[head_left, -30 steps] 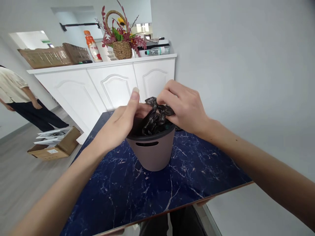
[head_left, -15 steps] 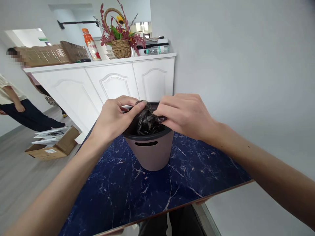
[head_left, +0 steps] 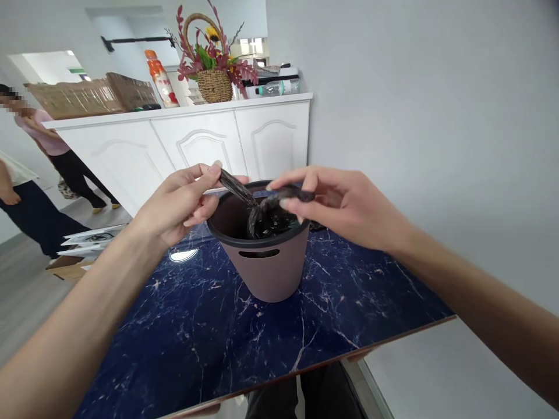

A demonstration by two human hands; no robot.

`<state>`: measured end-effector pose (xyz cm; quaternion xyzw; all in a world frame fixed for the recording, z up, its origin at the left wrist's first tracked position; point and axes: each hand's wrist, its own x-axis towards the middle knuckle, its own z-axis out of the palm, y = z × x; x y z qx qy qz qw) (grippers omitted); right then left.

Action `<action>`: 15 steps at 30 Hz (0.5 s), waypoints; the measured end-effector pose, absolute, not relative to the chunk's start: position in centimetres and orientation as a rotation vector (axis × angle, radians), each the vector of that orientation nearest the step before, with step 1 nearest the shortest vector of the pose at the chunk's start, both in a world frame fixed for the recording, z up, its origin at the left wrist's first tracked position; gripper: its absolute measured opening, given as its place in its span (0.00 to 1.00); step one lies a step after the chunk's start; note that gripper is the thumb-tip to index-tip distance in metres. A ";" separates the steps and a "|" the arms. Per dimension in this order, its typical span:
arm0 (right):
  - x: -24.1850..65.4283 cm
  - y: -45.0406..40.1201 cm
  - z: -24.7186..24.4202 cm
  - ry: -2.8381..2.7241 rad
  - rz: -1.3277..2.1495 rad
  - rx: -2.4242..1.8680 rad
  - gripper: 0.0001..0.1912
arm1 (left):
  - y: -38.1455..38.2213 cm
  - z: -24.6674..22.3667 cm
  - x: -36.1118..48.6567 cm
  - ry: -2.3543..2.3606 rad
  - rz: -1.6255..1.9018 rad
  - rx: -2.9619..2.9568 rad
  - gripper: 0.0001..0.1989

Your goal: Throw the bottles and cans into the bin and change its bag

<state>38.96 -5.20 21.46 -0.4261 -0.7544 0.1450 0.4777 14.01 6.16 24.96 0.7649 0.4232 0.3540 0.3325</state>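
Passage, front: open stretch of table point(head_left: 262, 349) on the near side of the bin point(head_left: 271, 273).
Passage, sides: table surface left and right of the bin, beneath the forearms.
Obstacles, above: left hand point(head_left: 179, 201) and right hand point(head_left: 345, 198) over the rim; bag point(head_left: 238, 189) ends crossing the gap between.
Obstacles, beyond: cabinet point(head_left: 279, 139) behind; wall point(head_left: 393, 116) at right.

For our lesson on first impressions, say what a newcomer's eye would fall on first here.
Probably the two hands, left and right, each holding a twisted end of a black bag at the mouth of the bin. The bin stands on a glossy blue table. Next might come the flower basket, bright with red leaves, on the white cabinet behind.
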 end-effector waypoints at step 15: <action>40.9 -3.1 22.2 -1.875 0.530 -1.395 0.17 | 7.1 23.8 11.4 1.095 0.878 2.294 0.20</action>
